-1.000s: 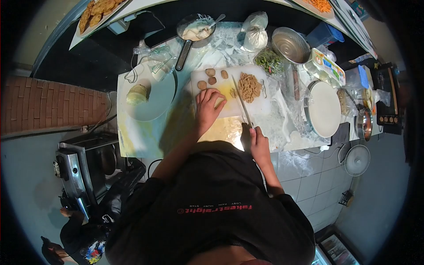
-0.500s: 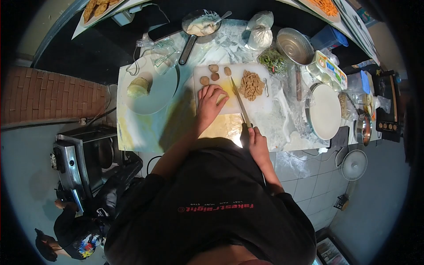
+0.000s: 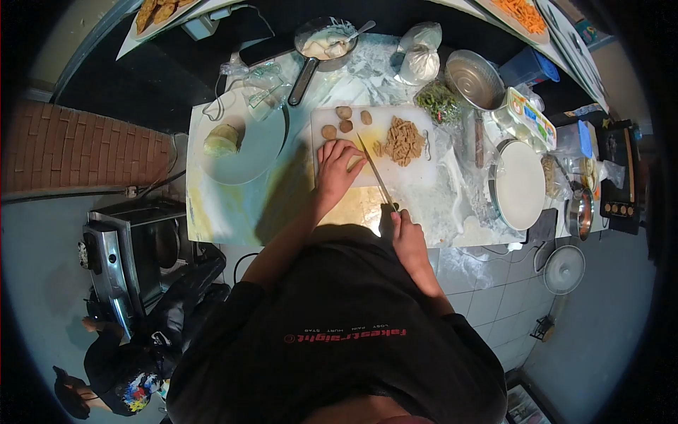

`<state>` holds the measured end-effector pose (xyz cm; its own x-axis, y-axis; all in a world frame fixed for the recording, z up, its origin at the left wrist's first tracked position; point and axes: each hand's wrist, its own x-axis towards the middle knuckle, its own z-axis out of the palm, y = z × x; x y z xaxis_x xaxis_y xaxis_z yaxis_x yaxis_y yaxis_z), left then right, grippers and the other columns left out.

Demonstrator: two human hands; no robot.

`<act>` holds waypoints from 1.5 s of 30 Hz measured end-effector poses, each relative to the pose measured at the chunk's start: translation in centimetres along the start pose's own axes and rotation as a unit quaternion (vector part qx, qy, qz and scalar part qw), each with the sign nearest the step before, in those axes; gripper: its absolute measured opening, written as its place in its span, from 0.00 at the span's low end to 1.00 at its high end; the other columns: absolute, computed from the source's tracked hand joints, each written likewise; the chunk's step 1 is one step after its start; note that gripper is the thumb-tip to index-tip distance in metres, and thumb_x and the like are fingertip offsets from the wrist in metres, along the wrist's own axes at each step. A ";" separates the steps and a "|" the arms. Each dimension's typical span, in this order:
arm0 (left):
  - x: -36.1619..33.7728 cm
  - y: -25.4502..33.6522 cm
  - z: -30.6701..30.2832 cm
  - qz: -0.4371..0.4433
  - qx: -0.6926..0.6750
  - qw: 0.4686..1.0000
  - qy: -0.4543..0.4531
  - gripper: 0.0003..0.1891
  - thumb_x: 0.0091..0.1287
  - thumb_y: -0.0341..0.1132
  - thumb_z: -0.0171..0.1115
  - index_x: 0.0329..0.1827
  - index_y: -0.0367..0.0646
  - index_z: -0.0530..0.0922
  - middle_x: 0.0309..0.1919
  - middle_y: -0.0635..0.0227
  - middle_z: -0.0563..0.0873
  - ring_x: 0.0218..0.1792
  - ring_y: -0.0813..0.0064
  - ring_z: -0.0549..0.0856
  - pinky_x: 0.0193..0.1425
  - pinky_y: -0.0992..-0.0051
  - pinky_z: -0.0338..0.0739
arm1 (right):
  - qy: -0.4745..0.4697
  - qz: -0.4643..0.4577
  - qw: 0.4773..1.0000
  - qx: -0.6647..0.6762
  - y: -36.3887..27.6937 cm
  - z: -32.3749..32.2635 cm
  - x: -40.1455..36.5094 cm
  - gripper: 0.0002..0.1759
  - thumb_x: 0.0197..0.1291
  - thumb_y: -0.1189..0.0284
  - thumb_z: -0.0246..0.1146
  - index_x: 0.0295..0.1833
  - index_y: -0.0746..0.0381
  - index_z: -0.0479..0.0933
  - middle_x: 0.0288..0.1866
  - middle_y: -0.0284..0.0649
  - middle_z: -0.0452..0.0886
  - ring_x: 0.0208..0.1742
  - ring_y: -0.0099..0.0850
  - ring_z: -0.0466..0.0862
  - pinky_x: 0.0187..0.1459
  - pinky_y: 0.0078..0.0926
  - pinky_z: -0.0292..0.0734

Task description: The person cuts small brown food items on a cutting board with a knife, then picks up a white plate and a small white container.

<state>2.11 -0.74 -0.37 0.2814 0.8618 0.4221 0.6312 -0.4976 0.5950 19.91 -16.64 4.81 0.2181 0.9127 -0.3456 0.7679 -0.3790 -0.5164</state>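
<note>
On the white cutting board (image 3: 417, 169) my left hand (image 3: 337, 169) is curled, its fingertips pressed on a pale piece of food (image 3: 354, 161) mostly hidden under them. My right hand (image 3: 408, 237) grips the handle of a long knife (image 3: 379, 177). The blade lies slantwise beside the left fingertips, touching or very near the pale piece. A few cut bits (image 3: 379, 149) rest just right of the blade. Further right is a heap of brown sliced strips (image 3: 405, 141). Several round brown balls, like meatballs (image 3: 329, 132), sit along the board's far left.
To the left stands a large plate (image 3: 240, 166) with a cabbage piece (image 3: 222, 140). Behind the board are a pan of white batter (image 3: 327, 46), a tied bag (image 3: 419, 63), green herbs (image 3: 439, 101) and a metal bowl (image 3: 474, 78). Another person (image 3: 134, 367) is at lower left.
The knife has moved left, from the strips' edge to my left fingertips, and my right hand has shifted slightly left and nearer me. Small cut bits now show right of the blade.
</note>
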 end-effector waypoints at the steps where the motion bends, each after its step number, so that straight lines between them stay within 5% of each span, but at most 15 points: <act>1: 0.0 0.0 0.0 -0.002 0.000 1.000 -0.001 0.10 0.60 0.38 0.77 0.42 0.50 0.88 0.47 0.75 0.83 0.56 0.67 0.78 0.63 0.63 0.66 | -0.002 0.000 1.000 0.000 0.0 0.0 0.0 0.21 0.82 0.56 0.49 0.49 0.65 0.73 0.29 0.67 0.82 0.36 0.69 0.84 0.35 0.65 0.78; 19: 0.1 0.1 0.0 0.003 -0.010 1.000 0.021 0.08 0.59 0.36 0.77 0.39 0.50 0.88 0.43 0.75 0.82 0.52 0.68 0.78 0.61 0.64 0.68 | -0.021 -0.001 0.999 0.041 -0.4 -0.4 0.1 0.22 0.83 0.57 0.48 0.51 0.67 0.74 0.30 0.67 0.82 0.37 0.70 0.83 0.37 0.65 0.79; 37: 0.0 -0.3 0.5 0.007 -0.009 0.999 0.030 0.08 0.56 0.34 0.79 0.35 0.49 0.87 0.41 0.76 0.83 0.50 0.68 0.79 0.60 0.63 0.68 | -0.031 0.005 0.998 -0.057 -1.4 0.4 0.7 0.22 0.83 0.56 0.46 0.58 0.67 0.68 0.30 0.64 0.85 0.33 0.67 0.86 0.33 0.63 0.81; 40: 0.2 -0.2 0.4 0.020 0.006 0.999 0.038 0.08 0.56 0.35 0.79 0.35 0.49 0.87 0.40 0.76 0.82 0.49 0.69 0.79 0.60 0.63 0.69 | -0.046 0.019 0.997 -0.050 -0.8 0.1 1.6 0.25 0.83 0.55 0.46 0.63 0.69 0.70 0.35 0.66 0.85 0.39 0.68 0.86 0.40 0.62 0.82; 45: 0.1 -0.2 0.6 0.021 0.005 0.999 0.035 0.08 0.56 0.35 0.78 0.37 0.51 0.86 0.41 0.76 0.82 0.49 0.69 0.79 0.59 0.63 0.70 | -0.136 0.000 0.977 0.166 2.7 -1.8 3.0 0.29 0.83 0.54 0.45 0.68 0.67 0.75 0.47 0.69 0.84 0.52 0.68 0.83 0.52 0.58 0.79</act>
<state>2.44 -0.48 -0.87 0.2568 0.8304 0.4944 0.6267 -0.5325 0.5689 23.73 -14.63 3.78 0.0149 0.8553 -0.5179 0.5208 -0.4488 -0.7262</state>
